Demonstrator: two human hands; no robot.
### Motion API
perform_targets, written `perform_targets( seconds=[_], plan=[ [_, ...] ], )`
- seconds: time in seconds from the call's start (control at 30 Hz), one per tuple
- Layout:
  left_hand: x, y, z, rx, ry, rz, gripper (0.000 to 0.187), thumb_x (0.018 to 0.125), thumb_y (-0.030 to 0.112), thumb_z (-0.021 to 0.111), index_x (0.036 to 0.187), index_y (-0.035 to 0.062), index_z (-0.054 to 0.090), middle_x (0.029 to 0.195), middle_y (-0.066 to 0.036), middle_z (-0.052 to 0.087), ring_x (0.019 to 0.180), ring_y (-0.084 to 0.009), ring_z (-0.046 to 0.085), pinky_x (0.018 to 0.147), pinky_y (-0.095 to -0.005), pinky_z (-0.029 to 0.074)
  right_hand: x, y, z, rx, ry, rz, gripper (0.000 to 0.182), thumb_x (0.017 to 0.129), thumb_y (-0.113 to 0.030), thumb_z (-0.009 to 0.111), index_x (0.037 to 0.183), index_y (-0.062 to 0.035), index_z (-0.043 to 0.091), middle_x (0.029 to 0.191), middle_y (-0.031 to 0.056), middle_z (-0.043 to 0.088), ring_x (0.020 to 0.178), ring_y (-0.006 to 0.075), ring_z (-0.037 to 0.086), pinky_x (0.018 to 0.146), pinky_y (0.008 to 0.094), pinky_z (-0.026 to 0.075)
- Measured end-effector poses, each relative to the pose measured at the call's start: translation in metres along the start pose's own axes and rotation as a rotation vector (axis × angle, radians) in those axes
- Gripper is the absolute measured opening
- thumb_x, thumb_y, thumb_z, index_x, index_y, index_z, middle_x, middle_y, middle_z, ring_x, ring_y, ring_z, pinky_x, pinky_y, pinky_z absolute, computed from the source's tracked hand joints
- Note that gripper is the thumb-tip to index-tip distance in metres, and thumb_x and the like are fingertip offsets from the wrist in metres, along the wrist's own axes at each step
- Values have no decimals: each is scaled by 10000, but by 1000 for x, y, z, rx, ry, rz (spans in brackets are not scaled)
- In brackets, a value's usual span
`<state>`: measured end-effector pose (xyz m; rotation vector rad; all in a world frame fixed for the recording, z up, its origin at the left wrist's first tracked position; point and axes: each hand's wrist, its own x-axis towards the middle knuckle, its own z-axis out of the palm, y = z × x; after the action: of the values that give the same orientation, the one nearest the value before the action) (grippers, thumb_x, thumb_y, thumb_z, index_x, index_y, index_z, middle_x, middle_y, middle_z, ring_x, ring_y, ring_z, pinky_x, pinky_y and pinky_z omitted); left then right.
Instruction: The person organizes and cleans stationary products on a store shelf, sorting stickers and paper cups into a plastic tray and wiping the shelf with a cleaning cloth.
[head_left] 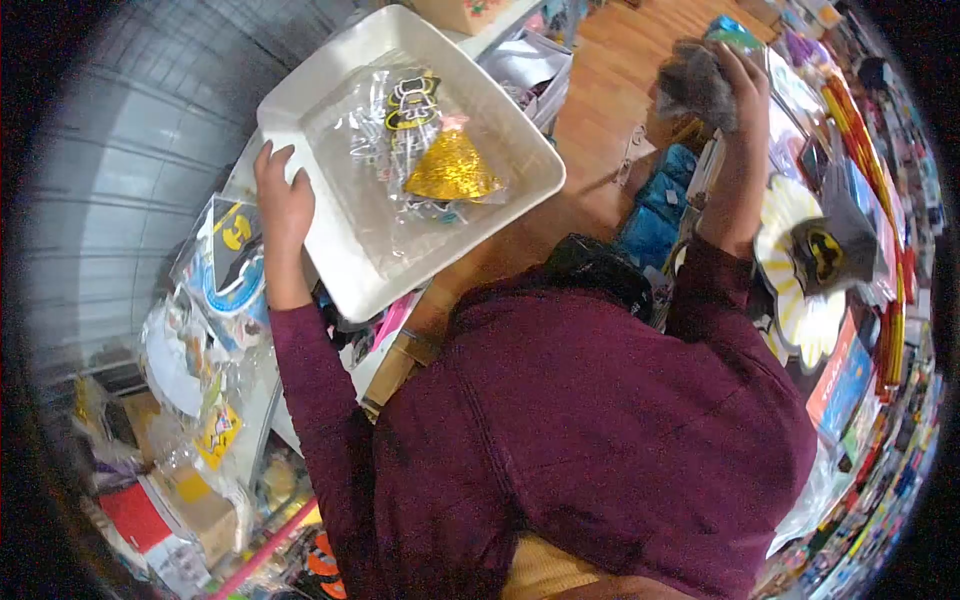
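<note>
My left hand [284, 200] grips the left wall of a white plastic tray [350, 290], which is tilted toward me. Inside the tray lie clear plastic packets [370, 140], one with a black-and-yellow printed figure, and a shiny gold cone-shaped item [455, 170] in clear wrapping. Out to the right, my right hand [745, 85] is closed around a crumpled dark grey cloth [695, 85], slightly blurred, held above the goods at that side.
Packaged party goods crowd the left shelf, among them a red packet [135, 518]. On the right are blue packets [655, 210], a bat-logo piece [825, 250] and long red-gold strips [855, 130]. Wooden flooring [600, 110] shows between the sides.
</note>
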<state>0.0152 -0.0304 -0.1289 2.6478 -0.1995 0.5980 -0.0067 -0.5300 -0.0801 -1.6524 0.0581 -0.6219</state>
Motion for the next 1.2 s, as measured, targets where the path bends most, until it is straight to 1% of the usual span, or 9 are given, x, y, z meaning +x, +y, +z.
perform_targets(
  seconds=[0.33,0.4,0.57,0.63,0.77,0.83,0.97,1.1,1.2],
  plan=[
    [-1,2,-2,20,-16,32,331,754,38,523,1081,-20,521,1271,-224,357,1182,-368,358,985,-390,297,1,37,-7,-72,114,-21,266,807,-183,603,947,42,623,821,45,627,724,97,548,674,213,432],
    [-2,2,-2,26,-27,29,333,754,41,527,1082,-15,522,1271,-221,356,1184,-365,356,986,-391,296,-18,3,7,-358,225,-267,225,802,-122,604,944,50,622,833,59,631,738,101,558,689,212,438],
    [0,0,-1,1,-31,20,335,749,47,539,1080,-4,531,1278,-219,348,1187,-359,353,987,-388,293,-51,-64,3,-163,606,-773,160,790,-46,596,916,45,633,844,94,647,739,121,587,717,244,466],
    [0,1,-1,6,-29,24,332,751,48,539,1079,-4,532,1269,-223,357,1183,-362,356,985,-388,296,-55,-80,-22,-416,776,-838,267,763,-242,653,862,7,654,824,86,659,703,141,608,668,247,476],
    [0,4,-1,19,-2,0,326,754,60,544,1073,-5,533,1240,-226,390,1172,-363,369,979,-384,303,-73,-88,-120,-1115,1022,-624,356,589,-372,763,782,-83,683,760,108,661,665,227,637,604,327,502],
    [-1,1,0,3,-13,37,329,746,76,555,1065,-3,532,1228,-219,406,1164,-351,380,981,-379,303,-89,-101,-130,-1494,1043,-361,387,634,-410,722,859,-98,682,829,86,665,728,215,639,666,329,500],
    [-1,-8,7,-33,38,42,303,760,69,563,1062,43,546,1241,-188,416,1163,-317,394,988,-371,296,-104,-108,-156,-1649,1044,-138,518,643,-629,582,931,-209,673,860,91,655,797,290,624,704,397,480],
    [-3,-5,8,-113,51,-9,307,754,56,553,1060,39,548,1248,-184,410,1137,-317,420,964,-364,331,-110,-113,-161,-1781,902,185,533,670,-618,560,966,-185,655,916,110,643,868,302,605,752,415,463],
    [-4,1,4,-135,55,-36,308,757,53,536,1065,39,549,1258,-178,403,1133,-311,428,953,-358,345,-116,-109,-156,-1782,855,228,539,673,-602,564,973,-160,638,933,116,636,885,319,598,764,420,454]
  ],
)
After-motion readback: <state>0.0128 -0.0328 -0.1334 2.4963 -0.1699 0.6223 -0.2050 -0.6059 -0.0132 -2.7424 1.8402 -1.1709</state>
